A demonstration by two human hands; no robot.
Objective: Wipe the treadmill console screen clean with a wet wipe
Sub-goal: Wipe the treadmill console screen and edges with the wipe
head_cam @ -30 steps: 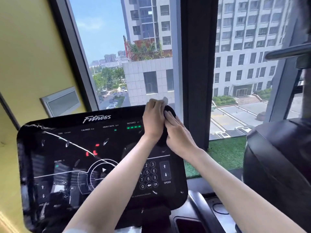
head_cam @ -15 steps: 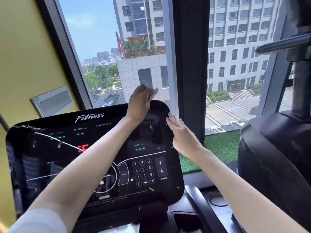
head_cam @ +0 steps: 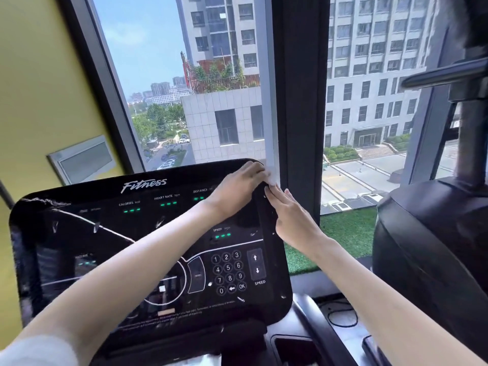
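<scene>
The black treadmill console (head_cam: pixel 148 228) fills the lower left, with a lit glossy screen, a "Fitness" logo and a number keypad (head_cam: pixel 228 270). White streaks and smudges cross its left half. My left hand (head_cam: pixel 237 187) is pressed on the console's upper right corner, fingers curled over a wet wipe (head_cam: pixel 267 174). Only a small white bit of the wipe shows at the fingertips. My right hand (head_cam: pixel 290 215) lies flat with straight fingers against the console's right edge, just below the left hand.
A dark window pillar (head_cam: pixel 298 101) stands right behind the console corner, with glass on both sides. A bulky black machine housing (head_cam: pixel 427 247) and a metal bar (head_cam: pixel 443 75) are on the right. A tray with a cup recess (head_cam: pixel 340 318) lies below the console.
My left hand slid left along the console's top edge, then back right to the upper right corner. My right hand stayed on the right edge, fingers now straighter.
</scene>
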